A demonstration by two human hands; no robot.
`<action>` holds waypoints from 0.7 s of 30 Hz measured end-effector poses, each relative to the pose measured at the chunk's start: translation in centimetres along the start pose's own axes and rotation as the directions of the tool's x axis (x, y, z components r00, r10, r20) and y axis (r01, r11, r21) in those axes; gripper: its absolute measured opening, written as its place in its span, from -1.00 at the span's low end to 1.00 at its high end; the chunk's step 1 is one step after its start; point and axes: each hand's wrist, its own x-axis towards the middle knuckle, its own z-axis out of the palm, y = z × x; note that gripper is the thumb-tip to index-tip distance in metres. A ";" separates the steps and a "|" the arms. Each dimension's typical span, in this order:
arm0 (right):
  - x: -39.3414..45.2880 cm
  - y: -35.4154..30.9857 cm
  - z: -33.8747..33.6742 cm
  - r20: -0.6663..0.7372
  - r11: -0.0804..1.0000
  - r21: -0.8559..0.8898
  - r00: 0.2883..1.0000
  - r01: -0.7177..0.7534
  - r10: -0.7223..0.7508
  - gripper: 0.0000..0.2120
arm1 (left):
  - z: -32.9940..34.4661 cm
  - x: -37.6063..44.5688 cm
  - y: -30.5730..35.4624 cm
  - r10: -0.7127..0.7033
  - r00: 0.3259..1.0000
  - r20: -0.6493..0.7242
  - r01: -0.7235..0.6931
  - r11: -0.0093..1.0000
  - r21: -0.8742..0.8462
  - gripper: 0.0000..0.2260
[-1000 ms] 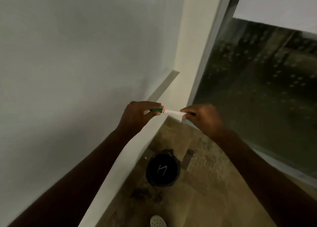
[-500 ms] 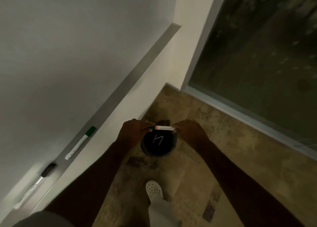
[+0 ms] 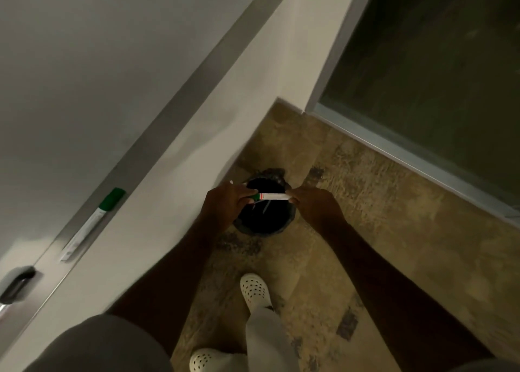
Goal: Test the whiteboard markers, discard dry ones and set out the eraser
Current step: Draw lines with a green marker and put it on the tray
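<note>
Black bin (image 3: 264, 225): markers inside | both hands' grip (image 3: 225, 205) (image 3: 315, 205) pinches marker (image 3: 271, 196) above it

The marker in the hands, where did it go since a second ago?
Both hands carried the marker down from beside the whiteboard to right above the black bin on the floor. The grip stayed the same: left hand on the green cap end, right hand on the other. It has not been dropped. The head tilted down too, so the tray came into view.

White green-capped marker (image 3: 270, 196) level above black bin (image 3: 264, 219); second marker (image 3: 92, 222) on tray.
</note>
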 end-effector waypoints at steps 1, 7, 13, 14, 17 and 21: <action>0.3 0.1 0.2 0.030 1.000 0.013 0.999 -0.015 0.015 -0.61 | 0.4 0.1 -0.5 -0.013 1.000 0.020 0.014 1.000 -0.021 -0.72; 0.7 1.9 0.4 0.179 0.996 -0.012 0.980 -0.089 0.090 -0.26 | 1.7 0.8 -3.7 -0.034 0.961 0.274 -0.006 0.990 0.143 -0.11; 1.0 0.7 -1.1 -0.019 0.979 -0.203 1.000 0.014 -0.018 -0.15 | -0.3 -0.3 -1.7 -0.068 0.997 0.047 0.057 0.976 0.210 -0.18; 1.2 0.1 -1.5 -0.059 0.969 -0.245 0.998 0.019 -0.035 -0.16 | -0.8 -0.4 -1.2 -0.075 0.997 0.031 0.066 0.974 0.215 -0.19; 1.6 -2.3 -3.2 -0.126 0.957 -0.290 0.991 0.015 -0.054 -0.17 | -2.6 -0.4 0.5 -0.093 0.996 0.003 0.089 0.969 0.229 -0.21; 1.6 -5.8 -6.3 -0.169 0.958 -0.287 0.982 0.028 -0.080 -0.17 | -6.2 -0.3 3.2 -0.090 0.995 -0.032 0.095 0.957 0.273 -0.28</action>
